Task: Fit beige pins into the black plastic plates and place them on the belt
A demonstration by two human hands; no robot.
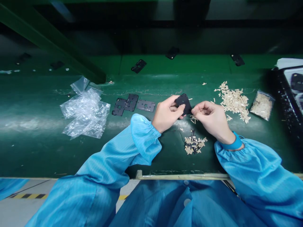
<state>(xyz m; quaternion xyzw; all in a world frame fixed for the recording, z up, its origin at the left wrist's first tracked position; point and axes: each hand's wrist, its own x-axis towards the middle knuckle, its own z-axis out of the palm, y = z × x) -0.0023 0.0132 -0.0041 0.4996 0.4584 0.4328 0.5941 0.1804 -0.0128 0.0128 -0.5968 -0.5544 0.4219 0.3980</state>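
Note:
My left hand grips a small black flat part above the green work surface, fingers closed round its left edge. My right hand pinches at the part's right edge, fingers pressed together; what the fingertips hold there is too small to make out. Below the hands lies a small heap of tiny beige pieces mixed with dark bits. A bigger scatter of the same beige pieces lies to the right of my right hand. Two black flat frames lie left of my left hand.
A pile of clear plastic bags sits at the left. A small clear bag of beige pieces lies at the right, beside a black tray. More black parts lie on the far green strip. A green beam slants across the upper left.

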